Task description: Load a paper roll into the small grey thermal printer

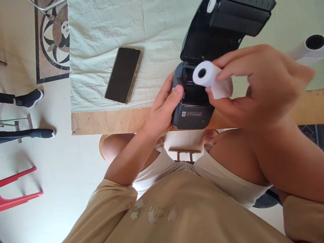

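Observation:
My left hand (pixel 165 104) grips the left side of a black portable receipt printer (pixel 193 116), its thumb resting on the inner edge. The printer's lid (pixel 205 40) is swung up and away from me, so the paper compartment lies exposed. Between the thumb and fingers of my right hand (pixel 260 81) is a small white paper roll (pixel 204 74), tilted, with its dark core facing left. The roll is over the compartment's right part; whether it touches the printer I cannot tell. A loose flap of paper hangs by my right fingertips.
A smartphone (pixel 123 75) lies on the pale cloth (pixel 106 27) left of the printer. At the far right is a white cylinder (pixel 307 47) with a dark round end. The wooden table edge (pixel 111 121) runs before me. Another person's shoes (pixel 29 98) and a red stool (pixel 21 195) are at left.

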A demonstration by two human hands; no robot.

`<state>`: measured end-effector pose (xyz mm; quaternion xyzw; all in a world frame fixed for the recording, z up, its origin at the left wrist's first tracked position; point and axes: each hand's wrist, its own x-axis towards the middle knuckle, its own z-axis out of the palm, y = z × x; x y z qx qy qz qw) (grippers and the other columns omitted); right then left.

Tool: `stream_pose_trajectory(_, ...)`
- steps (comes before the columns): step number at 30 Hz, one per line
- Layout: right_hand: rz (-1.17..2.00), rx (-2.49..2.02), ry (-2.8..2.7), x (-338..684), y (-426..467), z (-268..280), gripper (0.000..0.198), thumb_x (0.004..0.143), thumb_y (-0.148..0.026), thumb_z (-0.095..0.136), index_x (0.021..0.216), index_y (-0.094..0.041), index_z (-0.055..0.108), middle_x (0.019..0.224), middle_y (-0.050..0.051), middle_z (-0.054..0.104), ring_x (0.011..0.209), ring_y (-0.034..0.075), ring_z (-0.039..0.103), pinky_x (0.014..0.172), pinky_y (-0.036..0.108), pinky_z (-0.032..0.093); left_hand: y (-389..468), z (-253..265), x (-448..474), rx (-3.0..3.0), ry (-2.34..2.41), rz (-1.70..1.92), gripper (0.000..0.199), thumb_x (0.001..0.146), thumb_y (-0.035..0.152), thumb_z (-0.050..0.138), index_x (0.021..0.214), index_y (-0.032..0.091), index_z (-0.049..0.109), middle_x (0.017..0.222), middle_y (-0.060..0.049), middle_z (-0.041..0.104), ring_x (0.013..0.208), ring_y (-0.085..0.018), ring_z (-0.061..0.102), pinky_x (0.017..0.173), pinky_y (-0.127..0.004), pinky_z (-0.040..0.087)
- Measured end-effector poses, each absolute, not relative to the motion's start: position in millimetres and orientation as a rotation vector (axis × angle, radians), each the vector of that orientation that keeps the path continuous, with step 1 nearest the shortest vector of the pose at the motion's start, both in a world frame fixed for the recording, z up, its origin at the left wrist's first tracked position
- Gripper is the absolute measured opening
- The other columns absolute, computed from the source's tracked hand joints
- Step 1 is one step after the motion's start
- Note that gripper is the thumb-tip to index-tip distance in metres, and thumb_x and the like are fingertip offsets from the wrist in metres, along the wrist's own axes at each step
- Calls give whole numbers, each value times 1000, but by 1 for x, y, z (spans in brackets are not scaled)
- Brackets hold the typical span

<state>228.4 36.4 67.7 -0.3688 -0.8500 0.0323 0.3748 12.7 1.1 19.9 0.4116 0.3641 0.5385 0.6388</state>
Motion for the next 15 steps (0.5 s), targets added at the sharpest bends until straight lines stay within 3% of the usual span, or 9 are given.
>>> stream_pose_trajectory(4, 120, -979, -2221, 233, 43, 60, 23, 105, -21, 64, 116, -37, 76, 128, -1, 86, 121, 29, 85, 97, 52, 71, 1, 26, 16, 918, 842, 1222, 56, 99, 78, 79, 136, 36, 76, 146, -2, 84, 181, -42, 42, 131, -59, 64)
stream_pose_trajectory(7, 177, -1005, -2205, 230, 41, 59, 19, 108, -27, 64, 106, -36, 80, 129, -1, 85, 117, 29, 83, 97, 55, 69, 0, 27, 17, 922, 861, 1222, 55, 100, 78, 78, 134, 35, 73, 144, -2, 85, 178, -40, 46, 128, -54, 64)
stream_pose_trajectory(11, 55, -769, -2132, 224, 30, 58, 12, 102, -25, 73, 103, -36, 77, 107, -2, 84, 92, 25, 78, 79, 50, 59, -3, 25, 14, 896, 814, 1226, 55, 104, 79, 72, 135, 34, 70, 145, -4, 83, 172, -39, 55, 122, -49, 67)
stream_pose_trajectory(13, 14, -631, -2079, 220, 24, 54, 17, 98, -19, 77, 104, -34, 72, 100, -4, 83, 84, 22, 75, 72, 47, 50, -4, 24, 12, 905, 825, 1214, 58, 100, 78, 77, 137, 34, 70, 138, -5, 83, 162, -40, 66, 115, -48, 69)
stream_pose_trajectory(15, 64, -571, -2108, 218, 20, 50, 13, 99, -23, 79, 102, -33, 70, 95, -4, 81, 85, 22, 77, 71, 46, 47, -4, 23, 11, 930, 902, 1201, 66, 92, 76, 87, 139, 34, 70, 130, -5, 83, 147, -40, 77, 109, -48, 70)
